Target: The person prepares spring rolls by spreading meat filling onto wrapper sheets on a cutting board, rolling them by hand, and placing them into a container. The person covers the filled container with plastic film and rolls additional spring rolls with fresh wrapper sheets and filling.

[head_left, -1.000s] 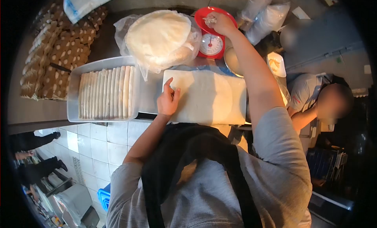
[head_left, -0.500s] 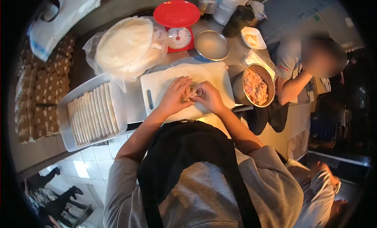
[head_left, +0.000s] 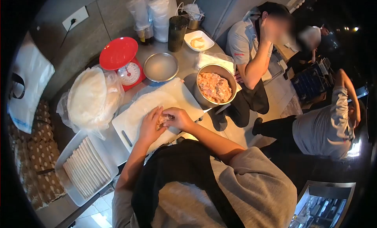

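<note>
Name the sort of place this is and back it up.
Probably a commercial kitchen's prep area: there is a red weighing scale, a metal pot of raw-looking minced mixture, and a plastic tub with pale rolls lined up in a row.

Scale dial (head_left: 129,74) and sleeve lettering (head_left: 238,54), both illegible

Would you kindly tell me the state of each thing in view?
Left hand, curled against the filling portion.
Right hand, fingers bent against it.
Filling portion, unwrapped.
Pale sheet, spread flat.
Pot, uncovered, holding mince.
Plastic box, uncovered, holding white rolls.
Kitchen scale, upright, unloaded.
Plastic bag, open around stacked sheets.
White dish, uncovered.
Metal bowl, uncovered, contents unclear.
Wall plug, plugged in.
</note>
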`<state>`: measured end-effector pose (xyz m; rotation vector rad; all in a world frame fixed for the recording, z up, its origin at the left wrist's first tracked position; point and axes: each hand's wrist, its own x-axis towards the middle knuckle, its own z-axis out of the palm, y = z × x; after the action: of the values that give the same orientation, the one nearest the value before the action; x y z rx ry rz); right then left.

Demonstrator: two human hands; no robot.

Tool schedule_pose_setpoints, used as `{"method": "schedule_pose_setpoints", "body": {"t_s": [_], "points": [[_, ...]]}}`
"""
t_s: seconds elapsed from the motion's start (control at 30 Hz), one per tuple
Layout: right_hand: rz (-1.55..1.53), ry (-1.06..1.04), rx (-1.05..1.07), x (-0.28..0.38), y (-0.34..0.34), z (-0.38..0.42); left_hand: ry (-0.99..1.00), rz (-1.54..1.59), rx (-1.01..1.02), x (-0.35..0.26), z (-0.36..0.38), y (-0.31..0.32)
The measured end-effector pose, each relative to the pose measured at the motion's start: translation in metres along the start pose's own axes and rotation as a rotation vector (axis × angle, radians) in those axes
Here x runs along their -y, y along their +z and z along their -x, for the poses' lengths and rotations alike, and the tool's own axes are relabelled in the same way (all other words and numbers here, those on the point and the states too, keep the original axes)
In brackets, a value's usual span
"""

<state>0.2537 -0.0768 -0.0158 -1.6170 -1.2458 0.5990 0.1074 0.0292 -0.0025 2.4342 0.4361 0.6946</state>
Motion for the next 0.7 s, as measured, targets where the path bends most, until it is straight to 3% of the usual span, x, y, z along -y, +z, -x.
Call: {"method": "schedule_pose_setpoints", "body": {"t_s": [0.13,0.27,0.33,0.47,0.57,0.6,0.63,0.7], "points": [[0.104,-0.091,-0.054,-0.014,0.008,0.0,0.072,-0.016,0.051,0.018,0.004,0.012],[0.092,0.016,-0.037,-0.022,0.006,-0.002,0.146,-0.005,0.054,0.044,0.012,0.03],[0.027,0.088,-0.027,-0.016,-0.008,-0.002,0.097,-0.054,0.041,0.034,0.009,0.021],[0.088,0.042,-0.301,0.047,-0.074,-0.001,-0.067,-0.127,-0.094,0.001,0.01,-0.004],[0.316,-0.215,-0.64,0.071,-0.128,-0.005,-0.025,-0.065,0.094,0.027,0.028,-0.013],[0.545,-0.241,-0.704,0.071,-0.141,-0.007,-0.031,-0.056,0.12,0.035,0.033,-0.012],[0.821,-0.277,-0.654,0.064,-0.158,-0.012,-0.037,-0.048,0.145,0.044,0.035,-0.01],[0.885,-0.142,-0.625,0.043,-0.168,-0.011,-0.037,-0.045,0.167,0.051,0.037,-0.007]]}}
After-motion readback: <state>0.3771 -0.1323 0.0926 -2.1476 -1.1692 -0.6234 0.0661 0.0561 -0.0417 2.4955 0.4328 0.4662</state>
